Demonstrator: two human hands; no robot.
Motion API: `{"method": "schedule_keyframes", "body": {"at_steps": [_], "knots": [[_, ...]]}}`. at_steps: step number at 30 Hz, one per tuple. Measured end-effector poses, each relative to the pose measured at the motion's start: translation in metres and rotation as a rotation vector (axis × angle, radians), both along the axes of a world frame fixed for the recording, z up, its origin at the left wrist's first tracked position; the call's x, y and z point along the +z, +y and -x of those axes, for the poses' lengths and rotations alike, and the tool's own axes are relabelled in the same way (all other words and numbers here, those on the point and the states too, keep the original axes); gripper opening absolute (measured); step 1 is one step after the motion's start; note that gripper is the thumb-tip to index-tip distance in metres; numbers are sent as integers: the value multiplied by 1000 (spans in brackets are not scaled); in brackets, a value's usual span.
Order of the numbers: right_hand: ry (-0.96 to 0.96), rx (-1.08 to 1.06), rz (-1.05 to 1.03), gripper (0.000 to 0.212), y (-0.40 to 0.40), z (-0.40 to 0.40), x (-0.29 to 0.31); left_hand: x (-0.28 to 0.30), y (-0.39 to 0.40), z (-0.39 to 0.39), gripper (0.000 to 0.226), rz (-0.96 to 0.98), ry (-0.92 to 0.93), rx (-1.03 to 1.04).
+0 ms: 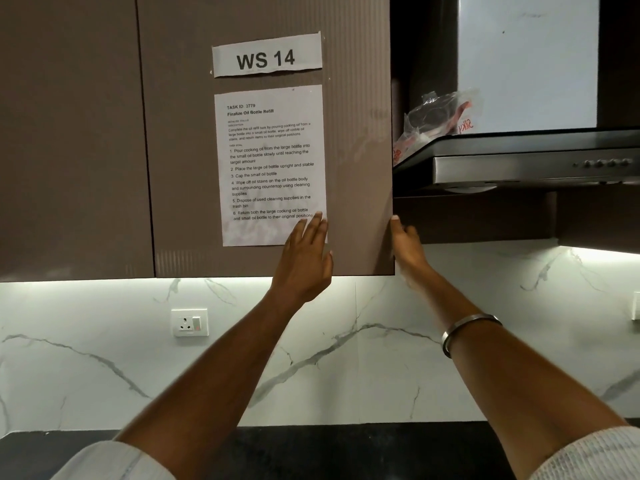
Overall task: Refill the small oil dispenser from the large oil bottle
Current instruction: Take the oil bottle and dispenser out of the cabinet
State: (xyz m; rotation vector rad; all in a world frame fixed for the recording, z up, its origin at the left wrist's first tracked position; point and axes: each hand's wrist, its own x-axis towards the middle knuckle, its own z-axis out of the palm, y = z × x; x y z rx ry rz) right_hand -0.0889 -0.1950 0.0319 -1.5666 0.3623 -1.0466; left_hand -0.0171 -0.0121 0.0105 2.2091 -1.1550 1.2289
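Neither the large oil bottle nor the small dispenser is in view. My left hand (304, 258) lies flat with straight fingers against the brown upper cabinet door (356, 133), over the lower corner of a taped task sheet (272, 164). My right hand (407, 245) curls its fingers round the door's right edge near the bottom corner. The door stands nearly flush with its neighbour, and what is behind it is hidden.
A "WS 14" label (266, 57) is taped above the sheet. To the right hangs a black range hood (519, 161) with a crumpled plastic bag (440, 119) on top. Below are a marble backsplash with a wall socket (189, 322) and a dark countertop (346, 452).
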Motion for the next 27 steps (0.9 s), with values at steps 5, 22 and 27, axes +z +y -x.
{"method": "schedule_keyframes", "body": {"at_steps": [5, 22, 27], "knots": [[-63, 119, -78, 48, 6, 17, -2, 10, -3, 29, 60, 7, -25, -84], [-183, 611, -91, 42, 82, 94, 0, 109, 19, 161, 63, 125, -192, -224], [-190, 789, -33, 71, 111, 96, 6, 123, 31, 186, 63, 99, -299, -83]]}}
